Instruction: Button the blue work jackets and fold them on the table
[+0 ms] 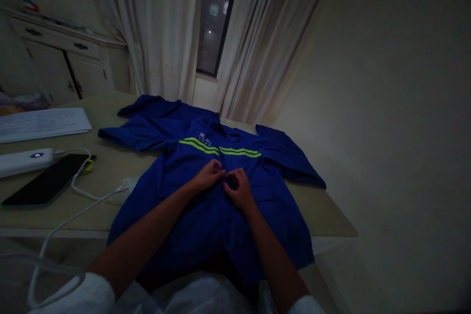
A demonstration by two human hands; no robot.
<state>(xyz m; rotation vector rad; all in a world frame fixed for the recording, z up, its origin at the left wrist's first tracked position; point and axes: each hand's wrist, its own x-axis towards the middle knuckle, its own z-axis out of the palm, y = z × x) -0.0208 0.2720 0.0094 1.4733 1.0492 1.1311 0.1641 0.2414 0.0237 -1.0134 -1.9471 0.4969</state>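
A blue short-sleeved work shirt [184,196] with two yellow-green chest stripes lies spread front-up on the table [110,171], its hem hanging over the near edge. My left hand [209,175] and my right hand [238,188] meet at the middle of the shirt front, just below the stripes. Both hands have their fingers curled and pinched on the shirt's front placket. The fingertips nearly touch each other. What exactly sits between them is too dark to make out.
Left of the shirt lie a black phone [47,179], a white power bank [24,161] and a white cable [84,196] trailing off the table edge. A white sheet of paper [40,123] lies further back. Curtains, a window and a cabinet stand behind.
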